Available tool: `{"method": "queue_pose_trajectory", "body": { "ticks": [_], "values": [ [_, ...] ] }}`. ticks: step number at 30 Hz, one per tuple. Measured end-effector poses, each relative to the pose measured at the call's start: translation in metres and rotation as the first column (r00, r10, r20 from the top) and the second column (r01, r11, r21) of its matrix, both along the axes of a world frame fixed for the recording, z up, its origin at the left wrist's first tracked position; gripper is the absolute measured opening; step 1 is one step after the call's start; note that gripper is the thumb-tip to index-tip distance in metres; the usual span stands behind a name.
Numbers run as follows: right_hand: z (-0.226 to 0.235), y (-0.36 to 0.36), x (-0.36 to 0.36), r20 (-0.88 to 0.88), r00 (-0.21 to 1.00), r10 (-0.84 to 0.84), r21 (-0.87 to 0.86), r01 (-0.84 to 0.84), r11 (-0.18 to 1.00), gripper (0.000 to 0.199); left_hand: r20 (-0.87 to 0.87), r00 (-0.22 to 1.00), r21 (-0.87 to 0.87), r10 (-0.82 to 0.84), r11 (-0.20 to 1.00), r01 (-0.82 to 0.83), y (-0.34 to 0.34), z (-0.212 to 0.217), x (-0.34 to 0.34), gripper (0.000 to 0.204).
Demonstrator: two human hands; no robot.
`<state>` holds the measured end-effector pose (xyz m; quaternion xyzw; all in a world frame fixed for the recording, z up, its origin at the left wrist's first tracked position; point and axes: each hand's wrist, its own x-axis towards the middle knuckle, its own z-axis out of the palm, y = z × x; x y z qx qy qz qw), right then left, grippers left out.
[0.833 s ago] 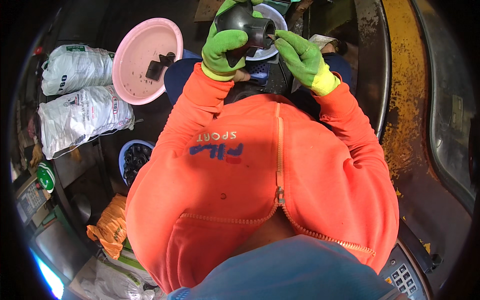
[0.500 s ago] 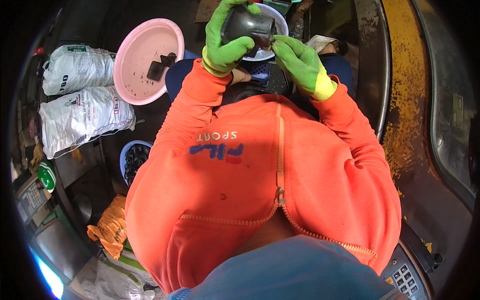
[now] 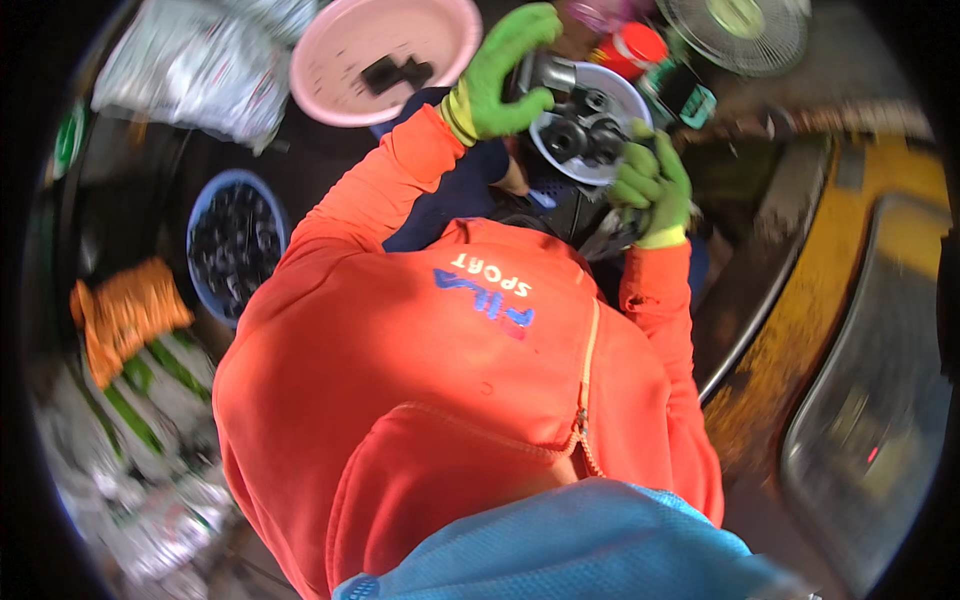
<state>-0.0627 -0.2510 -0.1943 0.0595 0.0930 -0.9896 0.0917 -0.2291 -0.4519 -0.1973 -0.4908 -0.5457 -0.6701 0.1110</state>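
Note:
My left hand (image 3: 503, 78), in a green glove with a yellow cuff, is at the left rim of a white bowl (image 3: 637, 97). Its fingers and thumb are spread, with a black pipe fitting (image 3: 550, 73) just beyond them and no firm grip on it visible. Several more black round fittings (image 3: 585, 137) lie in the bowl. To the bowl's lower right, my right hand (image 3: 650, 188), gloved alike, has its fingers curled in. Something dark shows at those fingertips, too blurred to name.
A pink basin (image 3: 335, 90) with a few black pieces is at the upper left. Below it stands a blue basin (image 3: 197, 255) full of black parts. White sacks (image 3: 200, 75) and an orange bag (image 3: 135, 315) lie left. A fan (image 3: 738, 25) and red container (image 3: 632, 50) are behind the bowl.
My hands have moved apart. The left has opened from around the black fitting, which is now lower, by the bowl; the right has dropped down and rightward. The whole view has swung round.

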Motion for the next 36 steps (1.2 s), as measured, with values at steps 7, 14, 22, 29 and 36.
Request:
{"method": "queue_pose_trajectory", "body": {
  "ticks": [7,14,22,29,36],
  "values": [
    [-0.081,0.055,0.007,0.231,0.966,-0.115,0.133,0.085,0.987,0.028,0.778,0.435,-0.142,0.454,0.8,-0.583,-0.193,-0.102,-0.024,0.037],
    [-0.128,0.056,0.025,0.427,0.884,-0.19,0.487,-0.048,0.872,0.034,-0.098,0.282,-0.99,0.954,-0.122,0.066,-0.341,-0.328,0.102,0.049],
    [-0.107,0.065,0.036,0.419,0.905,-0.073,0.499,-0.162,0.851,0.03,-0.386,-0.191,-0.918,0.902,-0.396,-0.014,-0.458,-0.328,0.077,0.04],
    [-0.124,0.073,0.057,0.419,0.898,-0.138,0.513,-0.108,0.852,0.033,-0.525,0.708,-0.675,0.472,-0.738,-0.008,-0.47,-0.261,0.025,0.032],
    [-0.118,0.064,0.069,0.428,0.888,-0.166,0.533,-0.099,0.84,0.026,-0.358,0.934,-0.804,0.024,-0.516,-0.295,-0.329,-0.277,0.021,0.021]
  ]
}}
